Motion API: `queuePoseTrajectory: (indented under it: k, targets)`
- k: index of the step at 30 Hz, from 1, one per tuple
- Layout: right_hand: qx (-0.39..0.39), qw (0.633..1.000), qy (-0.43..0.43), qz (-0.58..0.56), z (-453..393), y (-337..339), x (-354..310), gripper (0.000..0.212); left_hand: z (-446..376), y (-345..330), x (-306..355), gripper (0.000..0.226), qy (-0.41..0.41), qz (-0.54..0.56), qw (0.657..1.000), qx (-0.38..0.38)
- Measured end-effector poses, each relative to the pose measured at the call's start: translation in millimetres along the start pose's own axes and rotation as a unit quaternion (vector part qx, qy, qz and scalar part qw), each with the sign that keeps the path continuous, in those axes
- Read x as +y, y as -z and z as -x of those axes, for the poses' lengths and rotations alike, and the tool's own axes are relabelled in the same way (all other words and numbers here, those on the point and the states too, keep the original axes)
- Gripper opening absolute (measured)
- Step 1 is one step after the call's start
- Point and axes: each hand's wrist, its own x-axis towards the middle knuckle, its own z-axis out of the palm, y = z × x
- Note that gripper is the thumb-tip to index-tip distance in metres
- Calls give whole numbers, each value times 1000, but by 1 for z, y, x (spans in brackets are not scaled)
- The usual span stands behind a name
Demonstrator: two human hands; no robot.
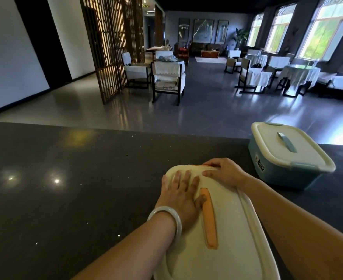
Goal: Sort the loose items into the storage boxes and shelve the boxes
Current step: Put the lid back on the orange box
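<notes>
From your head view, the orange-handled box (227, 249) sits right in front of you on the dark worktop (75, 188), its long axis running away from you. Your left hand (181, 196) lies flat on the lid, fingers straight and spread, just left of the orange handle (209, 217). Your right hand (224, 172) is at the lid's far edge, fingers curled over the orange clip (199, 165) there — pressing it home, I'd judge. Beyond and to the right of this box stands the blue box (283, 168), lid on, near the worktop's far edge. No loose items show. The right hand is nearer that blue box; no shelf is in sight.
</notes>
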Motion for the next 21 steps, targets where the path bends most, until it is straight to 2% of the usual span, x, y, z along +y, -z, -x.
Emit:
queuePoseTrajectory:
  k: [15, 21]
  targets:
    - [24, 998, 14, -53, 1, 0, -2, 23, 4, 2, 3, 66, 9, 4, 1000, -7]
    - [96, 994, 32, -41, 4, 1, 7, 15, 3, 4, 2, 66, 5, 6, 1000, -7]
